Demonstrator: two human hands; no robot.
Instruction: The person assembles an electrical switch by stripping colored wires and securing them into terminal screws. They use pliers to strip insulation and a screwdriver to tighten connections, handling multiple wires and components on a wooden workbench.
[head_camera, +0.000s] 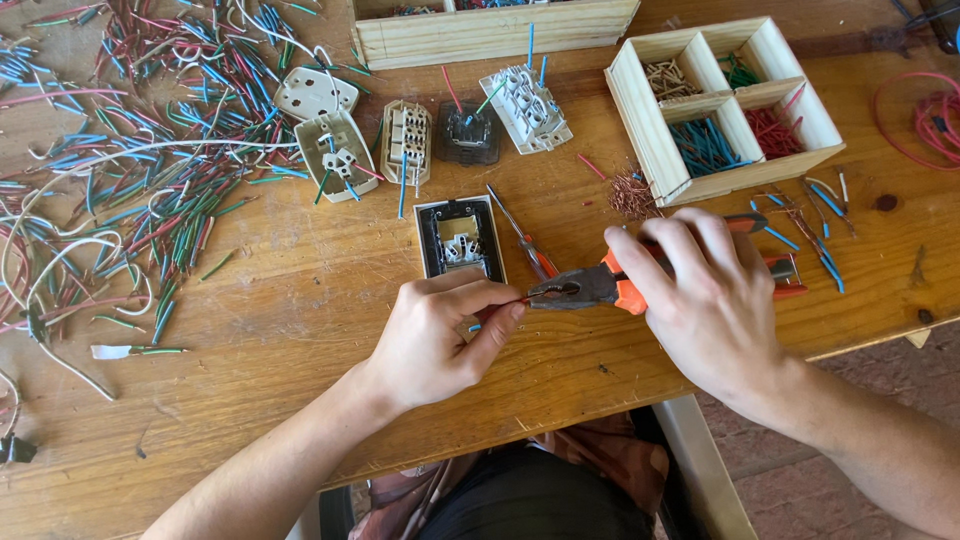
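My right hand (705, 300) grips orange-handled pliers (590, 288), their dark jaws pointing left. My left hand (440, 335) pinches a short red wire piece (500, 305) whose end meets the plier jaws. Just above my left hand lies a black-framed socket plate (458, 238) face down on the wooden table (300, 300). A small screwdriver with a red handle (525, 240) lies beside it.
A large heap of cut red, green, blue and white wires (130, 170) covers the left. Several dismantled sockets (405, 140) sit at centre back. A four-part wooden box (725, 105) holds sorted wire bits. A clump of copper strands (632, 193) lies next to it.
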